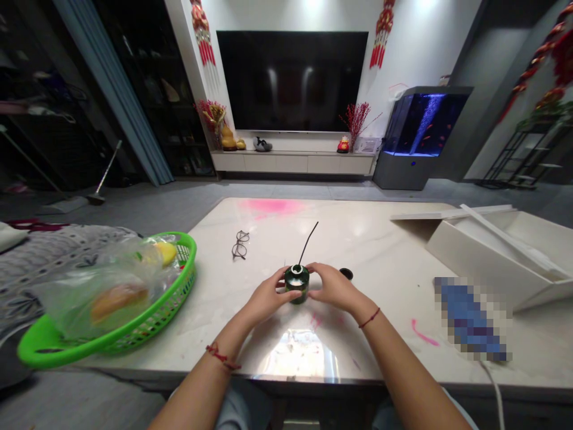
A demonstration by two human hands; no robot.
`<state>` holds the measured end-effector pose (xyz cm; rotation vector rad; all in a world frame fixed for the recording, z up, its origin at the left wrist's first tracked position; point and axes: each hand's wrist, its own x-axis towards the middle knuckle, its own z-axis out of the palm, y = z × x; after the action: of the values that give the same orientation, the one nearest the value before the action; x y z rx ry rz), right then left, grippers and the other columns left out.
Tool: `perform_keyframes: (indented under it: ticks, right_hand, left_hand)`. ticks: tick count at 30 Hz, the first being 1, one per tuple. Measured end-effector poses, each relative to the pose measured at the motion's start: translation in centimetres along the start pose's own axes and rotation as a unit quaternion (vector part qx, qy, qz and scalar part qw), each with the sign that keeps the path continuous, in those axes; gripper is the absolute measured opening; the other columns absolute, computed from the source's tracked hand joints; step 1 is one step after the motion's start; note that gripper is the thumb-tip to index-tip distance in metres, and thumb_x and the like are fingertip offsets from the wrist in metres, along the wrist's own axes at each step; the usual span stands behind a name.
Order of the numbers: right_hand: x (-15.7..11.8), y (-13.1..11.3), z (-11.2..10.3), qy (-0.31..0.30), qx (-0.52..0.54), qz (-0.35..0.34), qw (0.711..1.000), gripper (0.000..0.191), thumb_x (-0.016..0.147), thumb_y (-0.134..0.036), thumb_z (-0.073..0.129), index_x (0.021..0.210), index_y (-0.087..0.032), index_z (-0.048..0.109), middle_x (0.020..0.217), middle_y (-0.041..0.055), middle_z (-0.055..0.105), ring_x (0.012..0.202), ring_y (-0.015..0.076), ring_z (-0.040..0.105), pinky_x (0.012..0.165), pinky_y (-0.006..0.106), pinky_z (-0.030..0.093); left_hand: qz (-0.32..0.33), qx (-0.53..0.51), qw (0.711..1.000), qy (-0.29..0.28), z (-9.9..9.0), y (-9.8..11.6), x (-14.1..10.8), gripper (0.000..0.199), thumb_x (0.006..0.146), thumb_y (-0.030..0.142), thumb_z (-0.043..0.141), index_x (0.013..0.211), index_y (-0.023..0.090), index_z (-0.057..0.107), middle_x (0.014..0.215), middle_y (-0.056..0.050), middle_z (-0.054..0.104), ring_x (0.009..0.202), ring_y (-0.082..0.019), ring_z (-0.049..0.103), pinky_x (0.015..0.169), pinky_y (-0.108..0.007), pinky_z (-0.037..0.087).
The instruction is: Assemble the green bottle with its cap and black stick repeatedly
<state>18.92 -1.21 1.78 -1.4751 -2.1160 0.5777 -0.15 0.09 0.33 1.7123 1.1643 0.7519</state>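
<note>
The left hand [271, 294] and right hand [335, 288] grip opposite sides of a bottle [293, 279] upright on the table [358, 239], probably keeping it steady. It looks squat, glossy, dark green, with a white-ringed mouth; a thin black stick [308, 241] slants upward there. Eyeglasses [240, 243] lie beyond.

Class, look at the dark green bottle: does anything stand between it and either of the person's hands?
Nothing visible does: the left hand and right hand touch the dark green bottle directly, from either side. The thin black stick rises above its mouth, and the dark round piece lies beyond the right hand.
</note>
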Motion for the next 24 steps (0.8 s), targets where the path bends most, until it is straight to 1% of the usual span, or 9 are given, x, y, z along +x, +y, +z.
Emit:
perform_keyframes:
  ticks: [2,5,9,14,16,20,24]
  right_hand:
    - [0.1,-0.2,0.6,-0.018,0.078,0.002,0.997,0.05,0.063,-0.02,0.066,0.11,-0.017,0.05,0.107,0.0077,0.061,0.098,0.0188,0.056,0.083,0.031,0.043]
    - [0.3,0.1,1.4,-0.014,0.145,0.013,0.989,0.051,0.06,-0.023,0.07,0.107,-0.018,0.05,0.104,0.0075,0.061,0.093,0.0186,0.057,0.079,0.031,0.045]
    - [0.6,0.6,2.5,0.004,0.187,0.015,0.982,0.052,0.057,-0.02,0.071,0.105,-0.018,0.05,0.104,0.0065,0.06,0.09,0.0174,0.058,0.077,0.03,0.047]
    - [0.5,0.3,3.5,0.029,0.202,0.01,0.979,0.052,0.058,-0.018,0.07,0.105,-0.018,0.049,0.105,0.0059,0.059,0.093,0.0185,0.058,0.081,0.032,0.046]
    - [0.3,0.1,3.8,0.044,0.204,0.004,0.978,0.052,0.059,-0.017,0.068,0.107,-0.018,0.049,0.107,0.0063,0.059,0.095,0.0189,0.057,0.084,0.033,0.045]
    - [0.1,-0.1,4.2,0.057,0.203,0.006,0.978,0.052,0.061,-0.018,0.067,0.11,-0.018,0.048,0.108,0.0071,0.059,0.095,0.0191,0.058,0.084,0.033,0.045]
    - [0.0,0.0,4.7,0.059,0.203,0.023,0.977,0.055,0.062,-0.021,0.067,0.113,-0.019,0.047,0.11,0.0082,0.059,0.096,0.0206,0.059,0.083,0.034,0.046]
  left_hand:
    - [0.008,-0.011,1.0,-0.006,0.0,-0.1,0.1,0.063,0.063,0.03,0.069,0.121,0.02,0.046,0.122,-0.01,0.056,0.103,-0.024,0.058,0.089,-0.038,0.044]
    - [0.017,-0.023,1.0,-0.013,-0.1,-0.3,0.3,0.063,0.061,0.025,0.07,0.12,0.019,0.047,0.121,-0.01,0.057,0.103,-0.024,0.058,0.089,-0.038,0.045]
    - [0.035,-0.013,0.999,-0.015,-0.2,-0.9,0.4,0.068,0.057,0.014,0.069,0.121,0.018,0.046,0.12,-0.01,0.057,0.104,-0.023,0.057,0.089,-0.037,0.045]
    - [0.036,0.015,0.999,-0.013,-0.4,-1.0,0.3,0.069,0.057,0.011,0.066,0.123,0.02,0.047,0.122,-0.01,0.056,0.102,-0.023,0.058,0.084,-0.035,0.048]
    - [0.038,0.031,0.999,-0.025,-0.5,-0.9,0.3,0.061,0.059,0.012,0.064,0.118,0.019,0.052,0.117,-0.009,0.061,0.098,-0.023,0.06,0.083,-0.034,0.048]
    - [0.025,0.066,0.996,-0.055,-0.8,-0.7,0.3,0.038,0.064,0.018,0.061,0.101,0.017,0.064,0.1,-0.006,0.069,0.088,-0.021,0.064,0.079,-0.031,0.048]
    - [0.027,0.091,0.994,-0.055,-1.1,-0.6,0.3,0.032,0.064,0.022,0.062,0.096,0.018,0.068,0.093,-0.004,0.071,0.081,-0.021,0.065,0.073,-0.028,0.048]
